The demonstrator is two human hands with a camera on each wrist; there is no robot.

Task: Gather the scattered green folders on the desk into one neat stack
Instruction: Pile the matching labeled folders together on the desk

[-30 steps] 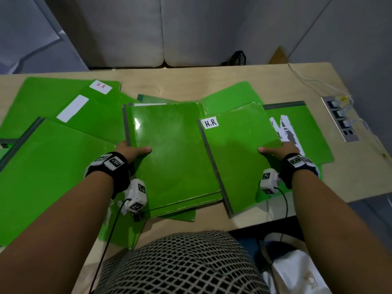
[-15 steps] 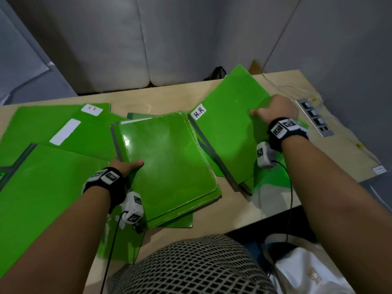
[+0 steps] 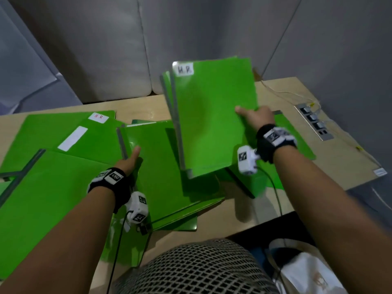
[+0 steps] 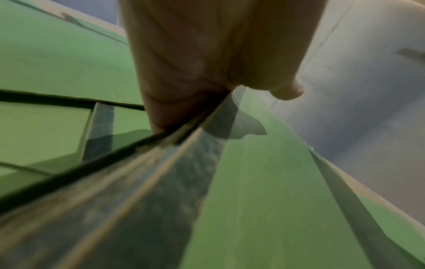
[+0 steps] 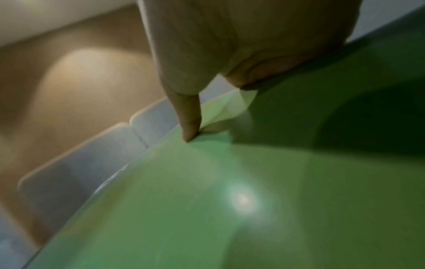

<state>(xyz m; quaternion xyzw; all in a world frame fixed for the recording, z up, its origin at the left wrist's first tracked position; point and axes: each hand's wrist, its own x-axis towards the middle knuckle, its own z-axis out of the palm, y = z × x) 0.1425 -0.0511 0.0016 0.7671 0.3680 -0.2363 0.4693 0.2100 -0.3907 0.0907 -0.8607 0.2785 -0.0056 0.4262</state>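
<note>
My right hand (image 3: 253, 115) grips the right edge of a green folder labelled H.R (image 3: 212, 115), thumb on its face, and holds it raised and tilted above the desk with a second folder behind it. In the right wrist view the thumb (image 5: 188, 116) presses on the folder's face (image 5: 207, 209). My left hand (image 3: 129, 160) holds the left edge of a stack of green folders (image 3: 169, 177) lying at the desk's front centre; the left wrist view shows its thumb (image 4: 285, 91) over the stack's edge (image 4: 184, 163). More green folders (image 3: 53, 187) lie spread to the left.
Another green folder (image 3: 297, 143) lies on the desk under my right arm. A power strip (image 3: 315, 122) with cables sits at the desk's right side. The wooden desk (image 3: 350, 166) ends close to my body. Grey cushions stand behind the desk.
My right hand has lifted the H.R folder off the desk and swung it up and leftward, toward the stack. My left hand has stayed on the stack's left edge.
</note>
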